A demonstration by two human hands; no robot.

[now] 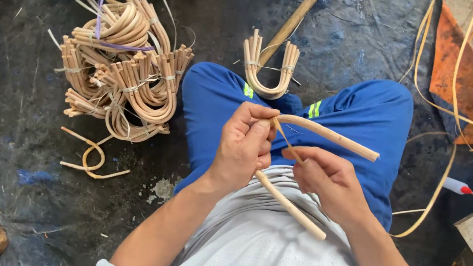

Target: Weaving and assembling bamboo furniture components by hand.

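Left hand (243, 148) clamped on bent cane (329, 135), right hand (324, 179) pinching thin strip (288, 141); binding seemingly just begun, tied bundles (121, 64) finished nearby

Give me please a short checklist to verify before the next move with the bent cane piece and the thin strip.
1. Left hand grips the bend of the bent cane piece: ok.
2. Right hand pinches the thin strip: ok.
3. Strip reaches the bend at the left fingers: ok.
4. Strip wrapped tight around the cane: cannot tell, the fingers hide it.
5. Both cane ends free of the blue trousers: ok.
6. Tied bundles within reach on the floor: ok.
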